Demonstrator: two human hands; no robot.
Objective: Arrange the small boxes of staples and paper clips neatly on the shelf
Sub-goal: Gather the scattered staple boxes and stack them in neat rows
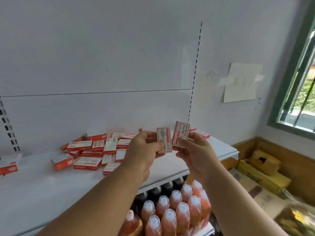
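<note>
Red-and-white cardboard throughout: being held upright in the left hand (144,148), just right of frame centre, one small staple box (164,140), pinched between thumb on its near face and fingers curled behind. Being gripped in the right hand (194,150), immediately to the right, a second staple box (181,136), tilted slightly rightward, printed face toward the camera, fingers curled round its lower edge. Sitting close side by side but not clearly touching, both boxes raised above the white shelf (51,189) rather than resting on it. Lying scattered across the shelf at centre left, a loose pile of matching boxes (95,150), some flat, some on edge, some overlapping, no order to them. Standing apart at the far left edge of the frame, one more red box (8,165), partly cut off. Lying behind the right hand near the shelf's right end, a few further boxes (202,134), largely hidden. Standing in rows below the shelf at lower centre, orange bottles with pale caps (175,212), with dark bottles (170,186) behind them under the shelf lip. Lying stacked at lower right, brown and yellow cartons (262,171). Hanging on the wall at right, a pale sheet of paper (242,82), beside a green-framed window (293,79) at the right edge. Running down the white back panel, a slotted upright (196,68).
</note>
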